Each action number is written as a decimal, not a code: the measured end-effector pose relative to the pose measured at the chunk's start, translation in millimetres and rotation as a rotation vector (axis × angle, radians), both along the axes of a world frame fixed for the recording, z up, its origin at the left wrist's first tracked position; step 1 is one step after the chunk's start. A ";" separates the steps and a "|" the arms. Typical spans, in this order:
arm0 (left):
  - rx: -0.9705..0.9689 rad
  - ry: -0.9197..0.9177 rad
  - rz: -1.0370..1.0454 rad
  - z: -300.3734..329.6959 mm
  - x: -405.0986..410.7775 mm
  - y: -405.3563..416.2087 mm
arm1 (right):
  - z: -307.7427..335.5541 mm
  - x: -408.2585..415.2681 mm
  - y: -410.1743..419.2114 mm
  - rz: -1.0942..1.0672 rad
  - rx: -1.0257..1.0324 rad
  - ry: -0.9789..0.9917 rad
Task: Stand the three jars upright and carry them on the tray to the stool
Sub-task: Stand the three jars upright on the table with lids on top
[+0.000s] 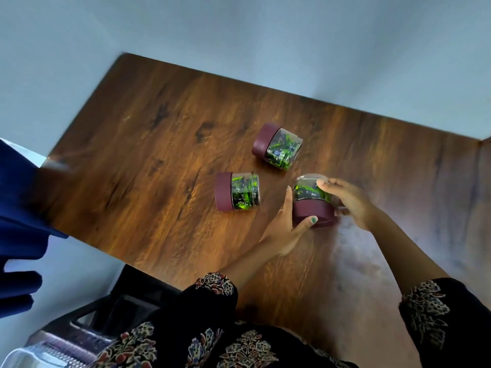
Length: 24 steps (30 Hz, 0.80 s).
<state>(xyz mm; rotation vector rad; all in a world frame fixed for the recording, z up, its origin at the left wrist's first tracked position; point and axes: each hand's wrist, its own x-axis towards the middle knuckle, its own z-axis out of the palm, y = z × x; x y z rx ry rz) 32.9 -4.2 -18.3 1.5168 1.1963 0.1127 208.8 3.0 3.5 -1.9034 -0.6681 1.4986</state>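
Note:
Three clear jars with maroon lids and green wrapped sweets inside lie on their sides on a wooden table (159, 155). The far jar (279, 147) points its lid up-left. A middle jar (237, 191) has its lid to the left. The near jar (312, 200) lies with its lid toward me. My left hand (288, 229) grips its left side and lid, thumb across the lid. My right hand (350, 203) holds its right side, fingers over the clear body. No tray or stool is clearly visible.
A dark blue cloth (18, 208) hangs at the left, over the table's left corner. A dark chair-like frame (127, 301) and a white meshed object (39, 351) sit below the table's near-left edge. A pale wall lies behind.

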 end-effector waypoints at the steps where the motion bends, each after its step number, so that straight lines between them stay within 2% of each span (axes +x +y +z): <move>1: -0.006 -0.003 0.019 1.9 0.4 -1.1 | 1.4 -1.7 0.5 0.003 0.003 -0.013; 6: -0.050 0.046 0.151 17.6 7.9 2.4 | 2.7 2.1 7.7 0.127 -0.114 -0.055; 10: -0.024 0.075 0.260 25.8 1.5 10.3 | 10.8 1.3 13.6 0.185 -0.222 -0.013; 15: -0.124 0.093 0.236 26.8 -8.9 13.4 | 12.7 -2.9 10.6 0.153 -0.381 0.098; 18: -0.208 0.095 0.287 22.9 -11.5 15.0 | 19.2 -5.7 10.2 0.169 -0.397 0.122; 24: -0.232 0.085 0.274 18.6 -12.5 13.9 | 20.9 -11.5 6.2 0.201 -0.343 0.050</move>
